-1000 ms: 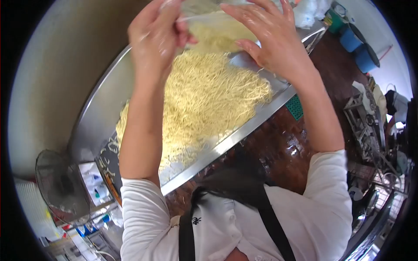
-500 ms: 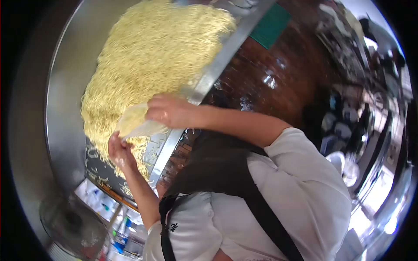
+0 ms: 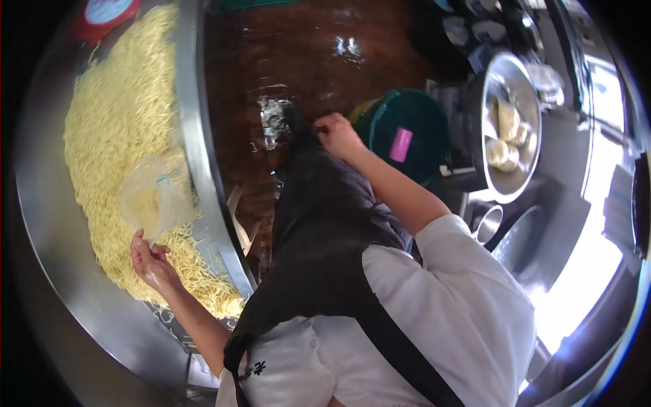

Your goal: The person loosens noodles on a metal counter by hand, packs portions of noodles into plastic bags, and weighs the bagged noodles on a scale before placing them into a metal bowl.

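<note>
My left hand (image 3: pixel 150 261) is closed on the gathered lower end of a clear plastic bag (image 3: pixel 178 197). The bag stands out above a broad heap of pale yellow noodles (image 3: pixel 122 88), which show through its film. Away from the noodles, my right hand (image 3: pixel 339 138) hangs beside the dark apron, between the metal table and a green bucket (image 3: pixel 434 129). Its fingers are curled in, and I see nothing between them.
The metal table's raised edge (image 3: pixel 196 122) runs along the noodles. A red scale (image 3: pixel 102 20) stands at its far end. To my right, a metal bowl (image 3: pixel 479 115) holds pale lumps. A pink object (image 3: pixel 401 144) shows in the bucket. The brown floor (image 3: pixel 305 47) looks wet.
My right hand has let go of the bag and swung right, away from the table. My left hand still holds the bag. The view has turned to the right.
</note>
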{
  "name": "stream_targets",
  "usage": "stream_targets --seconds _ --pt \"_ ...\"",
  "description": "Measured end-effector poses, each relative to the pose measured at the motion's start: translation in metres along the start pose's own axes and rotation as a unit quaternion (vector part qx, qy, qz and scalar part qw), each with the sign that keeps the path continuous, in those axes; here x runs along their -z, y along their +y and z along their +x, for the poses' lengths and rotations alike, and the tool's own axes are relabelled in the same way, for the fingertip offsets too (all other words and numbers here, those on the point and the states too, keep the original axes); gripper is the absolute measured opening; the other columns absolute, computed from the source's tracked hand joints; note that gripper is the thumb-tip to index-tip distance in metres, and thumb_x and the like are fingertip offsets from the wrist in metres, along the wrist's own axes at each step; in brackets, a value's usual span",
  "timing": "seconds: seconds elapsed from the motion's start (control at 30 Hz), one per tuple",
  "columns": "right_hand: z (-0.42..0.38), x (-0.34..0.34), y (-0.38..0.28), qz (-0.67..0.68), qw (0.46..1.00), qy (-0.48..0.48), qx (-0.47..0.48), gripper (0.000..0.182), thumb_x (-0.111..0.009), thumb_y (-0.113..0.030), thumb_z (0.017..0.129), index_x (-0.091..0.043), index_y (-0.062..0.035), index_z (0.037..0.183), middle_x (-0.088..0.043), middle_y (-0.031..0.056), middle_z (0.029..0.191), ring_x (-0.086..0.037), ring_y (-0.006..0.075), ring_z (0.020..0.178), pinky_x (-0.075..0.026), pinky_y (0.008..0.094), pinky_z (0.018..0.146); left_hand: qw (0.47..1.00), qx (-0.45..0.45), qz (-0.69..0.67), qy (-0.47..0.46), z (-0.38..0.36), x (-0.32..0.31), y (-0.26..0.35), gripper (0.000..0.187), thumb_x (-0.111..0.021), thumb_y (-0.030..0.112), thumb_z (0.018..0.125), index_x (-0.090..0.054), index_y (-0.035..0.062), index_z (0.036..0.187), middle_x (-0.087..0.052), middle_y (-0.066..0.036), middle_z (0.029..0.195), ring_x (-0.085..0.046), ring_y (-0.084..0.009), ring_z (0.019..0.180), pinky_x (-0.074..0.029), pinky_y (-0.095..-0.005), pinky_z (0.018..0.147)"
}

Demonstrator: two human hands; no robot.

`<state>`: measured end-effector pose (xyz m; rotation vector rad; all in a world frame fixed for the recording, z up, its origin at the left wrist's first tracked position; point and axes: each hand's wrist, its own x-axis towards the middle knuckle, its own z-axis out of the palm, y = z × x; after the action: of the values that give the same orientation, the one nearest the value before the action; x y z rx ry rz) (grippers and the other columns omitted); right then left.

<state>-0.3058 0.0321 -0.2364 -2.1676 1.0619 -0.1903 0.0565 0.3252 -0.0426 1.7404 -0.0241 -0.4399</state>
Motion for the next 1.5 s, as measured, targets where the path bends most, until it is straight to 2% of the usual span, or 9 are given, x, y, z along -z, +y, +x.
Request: stream_targets --seconds 0.13,0.27,0.57,0.7,0.97,1.03,1.07,1.43,1.5 --pt "-0.114 0.005 0.204 -0.254 0.917 -0.142 -0.273 0.035 -0.061 -0.026 0.082 -0.068 -0.0069 0.110 -0.062 0.0069 0.125 -0.057 0.0322 0.115 -0.046 0.0412 0.098 0.999 -0.019 0.019 -0.041 -0.003 0.002 -0.010 0.028 -0.055 0.018 0.098 -0.060 -0.0005 0.119 -0.046 0.002 0.065 -0.041 -0.0057 0.055 -0.042 -0.0223 0.051" --pt "-0.203 0.058 0.313 -0.286 0.830 -0.035 -0.478 0.039 -0.059 -0.028 0.082 -0.065 -0.0102 0.117 -0.065 0.0105 0.121 -0.057 0.0356 0.116 -0.046 0.0460 0.098 0.997 -0.044 0.059 -0.038 -0.011 -0.002 -0.010 0.030 -0.055 0.017 0.098 -0.060 -0.0012 0.121 -0.042 0.003 0.063 -0.037 -0.0063 0.055 -0.041 -0.0238 0.054" --pt "-0.294 0.094 0.505 -0.260 0.861 -0.042 -0.435 0.029 -0.054 -0.029 0.086 -0.067 -0.0175 0.109 -0.066 0.0137 0.116 -0.064 0.0338 0.107 -0.050 0.0481 0.091 0.982 -0.099 0.162 0.017 -0.034 -0.021 -0.021 0.037 -0.056 0.024 0.099 -0.059 -0.0039 0.123 -0.036 0.004 0.065 -0.035 -0.0056 0.057 -0.035 -0.0232 0.053" --pt "-0.302 0.089 0.552 -0.091 0.839 -0.048 -0.534 0.022 -0.048 -0.015 0.091 -0.063 -0.0143 0.107 -0.067 0.0196 0.100 -0.067 0.0365 0.095 -0.056 0.0477 0.079 0.979 -0.102 0.173 0.030 -0.053 -0.038 -0.019 0.037 -0.057 0.024 0.099 -0.059 -0.0048 0.122 -0.033 0.004 0.062 -0.031 -0.0050 0.055 -0.034 -0.0231 0.052" --pt "-0.287 0.101 0.552 0.535 0.525 0.240 -0.617 0.021 -0.050 -0.020 0.099 -0.061 -0.0016 0.100 -0.066 0.0219 0.083 -0.068 0.0361 0.090 -0.058 0.0456 0.075 0.981 -0.114 0.150 0.048 -0.067 -0.036 -0.022 0.038 -0.060 0.024 0.098 -0.059 -0.0053 0.122 -0.033 0.005 0.060 -0.031 -0.0057 0.054 -0.033 -0.0231 0.053" --pt "-0.292 0.111 0.534 0.043 0.814 0.028 -0.579 0.030 -0.052 -0.027 0.098 -0.065 -0.0006 0.097 -0.068 0.0212 0.089 -0.068 0.0351 0.091 -0.056 0.0462 0.077 0.980 -0.110 0.154 0.064 -0.075 -0.040 -0.017 0.037 -0.060 0.024 0.098 -0.059 -0.0051 0.122 -0.033 0.005 0.060 -0.032 -0.0057 0.054 -0.034 -0.0228 0.053" --pt "-0.294 0.118 0.521 -0.221 0.847 -0.087 -0.475 0.034 -0.053 -0.031 0.098 -0.067 0.0000 0.096 -0.069 0.0208 0.092 -0.068 0.0347 0.092 -0.056 0.0465 0.078 0.979 -0.112 0.155 0.068 -0.075 -0.038 -0.018 0.037 -0.060 0.024 0.098 -0.060 -0.0047 0.122 -0.034 0.005 0.061 -0.032 -0.0057 0.055 -0.034 -0.0226 0.053" --pt "-0.279 0.097 0.607 0.103 0.702 -0.077 -0.700 0.043 -0.052 -0.037 0.094 -0.067 0.0036 0.098 -0.068 0.0191 0.079 -0.069 0.0353 0.081 -0.054 0.0474 0.070 0.976 -0.120 0.159 0.088 -0.085 -0.048 -0.019 0.036 -0.061 0.024 0.098 -0.061 -0.0033 0.121 -0.034 0.005 0.063 -0.033 -0.0055 0.056 -0.036 -0.0218 0.054" --pt "-0.278 0.103 0.587 -0.023 0.776 -0.086 -0.625 0.039 -0.054 -0.036 0.093 -0.066 0.0016 0.098 -0.067 0.0195 0.086 -0.068 0.0358 0.086 -0.054 0.0479 0.073 0.974 -0.133 0.162 0.089 -0.082 -0.040 -0.017 0.037 -0.061 0.025 0.097 -0.061 -0.0037 0.120 -0.034 0.005 0.062 -0.033 -0.0055 0.056 -0.036 -0.0219 0.054"
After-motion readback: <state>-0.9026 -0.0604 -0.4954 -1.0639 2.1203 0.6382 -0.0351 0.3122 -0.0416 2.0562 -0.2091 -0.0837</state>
